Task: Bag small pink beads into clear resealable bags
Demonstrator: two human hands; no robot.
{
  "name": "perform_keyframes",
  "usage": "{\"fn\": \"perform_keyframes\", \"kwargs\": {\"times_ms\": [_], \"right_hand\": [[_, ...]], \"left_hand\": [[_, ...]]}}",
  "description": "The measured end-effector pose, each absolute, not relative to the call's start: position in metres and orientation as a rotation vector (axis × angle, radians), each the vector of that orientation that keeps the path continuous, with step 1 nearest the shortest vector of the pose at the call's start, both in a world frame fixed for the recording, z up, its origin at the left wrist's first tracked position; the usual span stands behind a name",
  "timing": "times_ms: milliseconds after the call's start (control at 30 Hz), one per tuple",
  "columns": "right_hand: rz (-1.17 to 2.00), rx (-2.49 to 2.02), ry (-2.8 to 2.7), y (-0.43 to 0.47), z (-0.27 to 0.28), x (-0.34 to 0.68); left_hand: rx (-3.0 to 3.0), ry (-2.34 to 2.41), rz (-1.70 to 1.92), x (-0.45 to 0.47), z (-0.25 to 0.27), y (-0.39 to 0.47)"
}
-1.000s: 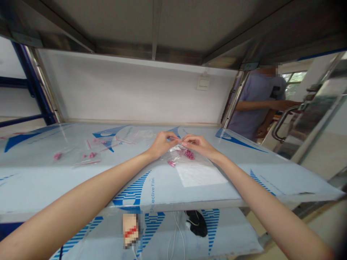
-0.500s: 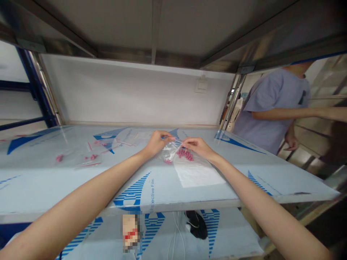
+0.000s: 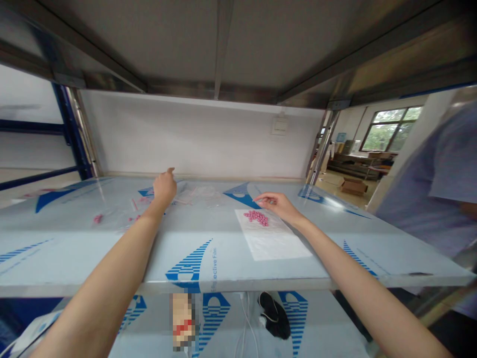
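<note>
Reaching among clear bags (image 3: 201,192) with left hand (image 3: 165,185), too hidden to tell hold; half-pinching with right hand (image 3: 279,205), unclear on what, beside beads (image 3: 257,217) on white sheet (image 3: 276,243); probably setting aside, needing light touch next

glossy printed plastic film (image 3: 189,266) over the tabletop (image 3: 231,253), thin clear plastic bags (image 3: 204,193), smooth beads (image 3: 257,217), matt paper-like sheet (image 3: 276,243), dull metal shelf (image 3: 179,49) overhead, shiny metal post (image 3: 324,149), matt wall (image 3: 201,139), cardboard box (image 3: 353,186)

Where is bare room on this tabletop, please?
Bare film shows between the left forearm and the white sheet, and right of the right forearm. Crowded: both sides of the left hand, with clear bags, and the sheet's far end by the right hand, with pink beads.
</note>
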State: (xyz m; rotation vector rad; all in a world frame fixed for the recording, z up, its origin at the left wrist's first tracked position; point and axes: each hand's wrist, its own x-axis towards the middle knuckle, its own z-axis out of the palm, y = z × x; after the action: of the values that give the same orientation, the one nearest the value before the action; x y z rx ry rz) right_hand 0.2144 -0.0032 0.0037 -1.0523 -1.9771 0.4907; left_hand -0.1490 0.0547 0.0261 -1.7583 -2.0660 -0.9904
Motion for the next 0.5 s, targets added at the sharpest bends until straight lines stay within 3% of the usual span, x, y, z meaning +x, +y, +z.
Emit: {"fn": "perform_keyframes", "kwargs": {"times_ms": [133, 333, 500], "right_hand": [[0.527, -1.051, -1.991, -0.007, 0.007, 0.214], [0.617, -1.096, -2.032, -0.012, 0.009, 0.210], [0.662, -1.108, -2.035, -0.009, 0.005, 0.210]], "left_hand": [[-1.914, -2.086, -0.361, -0.147, 0.014, 0.057], [-2.041, -1.686, -0.473, -0.118, 0.014, 0.057], [-2.461, -1.593, -0.222, -0.092, 0.006, 0.055]]}}
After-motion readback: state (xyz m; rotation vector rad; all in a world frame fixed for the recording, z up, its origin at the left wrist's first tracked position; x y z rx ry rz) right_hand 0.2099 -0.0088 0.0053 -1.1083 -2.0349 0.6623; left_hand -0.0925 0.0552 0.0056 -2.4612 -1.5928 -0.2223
